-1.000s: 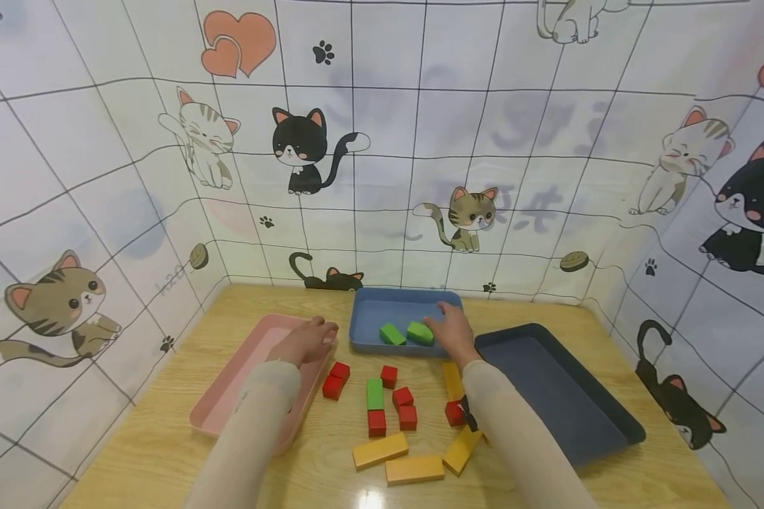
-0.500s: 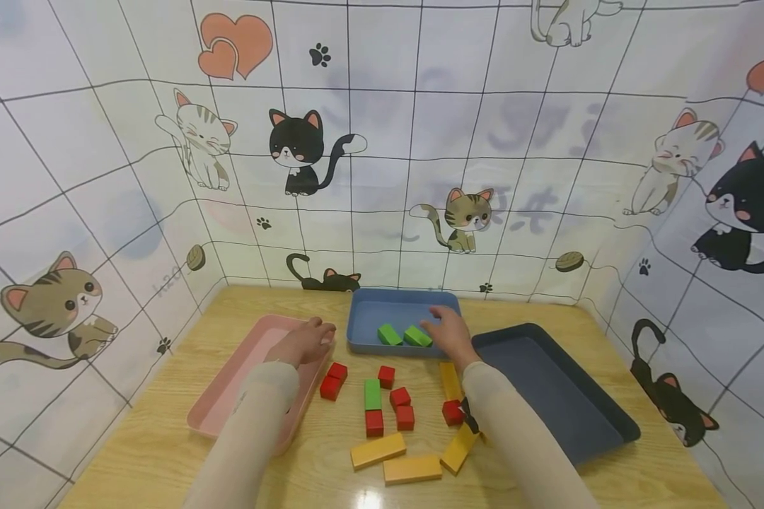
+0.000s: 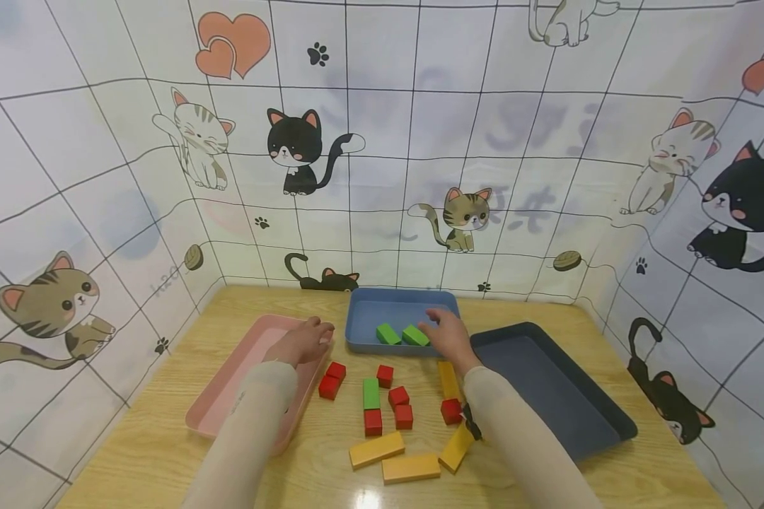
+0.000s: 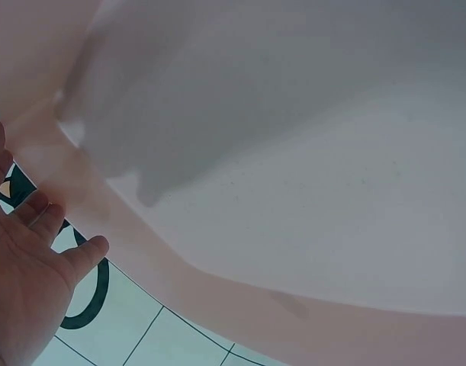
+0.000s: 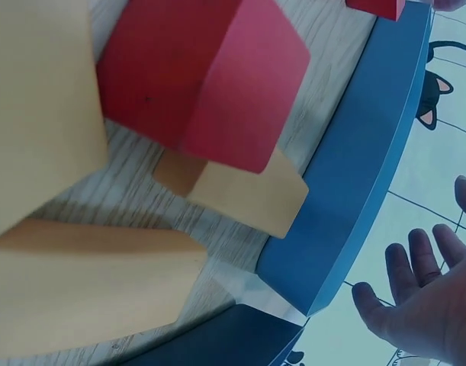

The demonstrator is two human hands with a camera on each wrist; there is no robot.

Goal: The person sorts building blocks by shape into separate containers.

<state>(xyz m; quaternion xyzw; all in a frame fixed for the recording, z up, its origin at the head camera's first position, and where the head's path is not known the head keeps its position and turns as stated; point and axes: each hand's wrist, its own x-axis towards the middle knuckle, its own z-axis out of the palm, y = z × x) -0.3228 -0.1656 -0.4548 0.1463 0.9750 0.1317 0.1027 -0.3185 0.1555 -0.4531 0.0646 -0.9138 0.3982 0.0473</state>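
My right hand (image 3: 450, 339) hovers over the right front corner of the blue tray (image 3: 395, 304), its fingers spread and holding nothing. Two green blocks (image 3: 388, 334) lie in that tray, just left of the fingertips. In the right wrist view the same hand (image 5: 427, 305) shows loose fingers beyond the tray's wall. My left hand (image 3: 301, 341) is over the far right side of the pink tray (image 3: 235, 396), with nothing in its grasp. The left wrist view has this hand (image 4: 34, 267) near the pink rim; contact with it cannot be made out.
Between the trays lie several red cubes (image 3: 403, 416), a green block (image 3: 371, 394) and several yellow blocks (image 3: 411, 468). A dark tray (image 3: 554, 396) stands at the right. A cat-patterned cloth (image 3: 382, 177) rises behind the wooden table (image 3: 134, 438).
The right green block in the blue tray, blurred and angled differently a second ago, now lies still. My right fingers have shifted slightly. The whole view has drifted a little left.
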